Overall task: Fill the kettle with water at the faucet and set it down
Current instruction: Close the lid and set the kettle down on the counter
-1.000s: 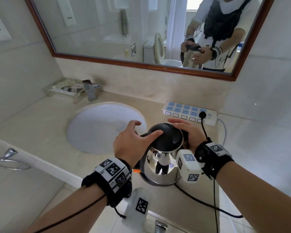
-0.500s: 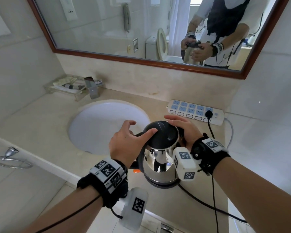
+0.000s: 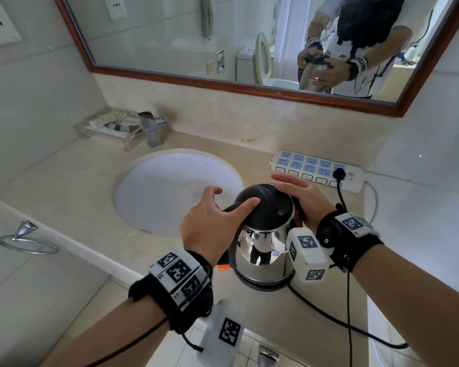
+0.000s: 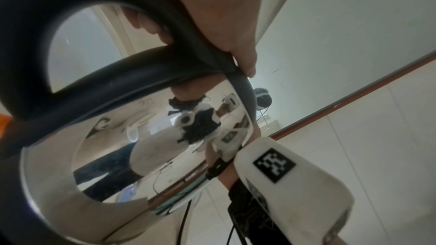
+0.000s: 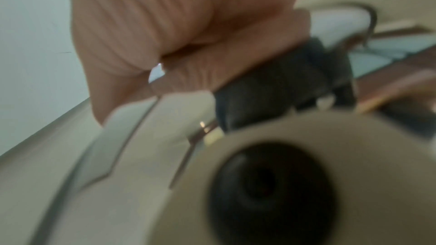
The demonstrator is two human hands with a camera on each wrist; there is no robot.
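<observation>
A shiny steel kettle (image 3: 263, 250) with a black lid (image 3: 270, 207) stands on its black base (image 3: 265, 286) on the counter, right of the sink (image 3: 170, 186). My left hand (image 3: 217, 215) grips the black handle (image 4: 30, 25), its fingers (image 4: 146, 23) curled under it and the thumb lying on the lid. My right hand (image 3: 302, 197) wraps the kettle's right side, fingers over the lid's far rim; the mirror shows them curled round the body. The chrome faucet (image 3: 153, 128) stands behind the sink, far left of the kettle. The right wrist view is blurred, showing my right hand (image 5: 177, 34) against the lid (image 5: 271, 90).
A white power strip (image 3: 316, 170) lies against the back wall behind the kettle, with the base's black cord (image 3: 329, 319) plugged in and trailing off the counter's front. A clear tray (image 3: 106, 125) of toiletries sits left of the faucet. A towel ring (image 3: 24, 239) hangs below the counter.
Both hands keep the same hold on the kettle. The kettle has not visibly moved on its base; only my head view has shifted a little.
</observation>
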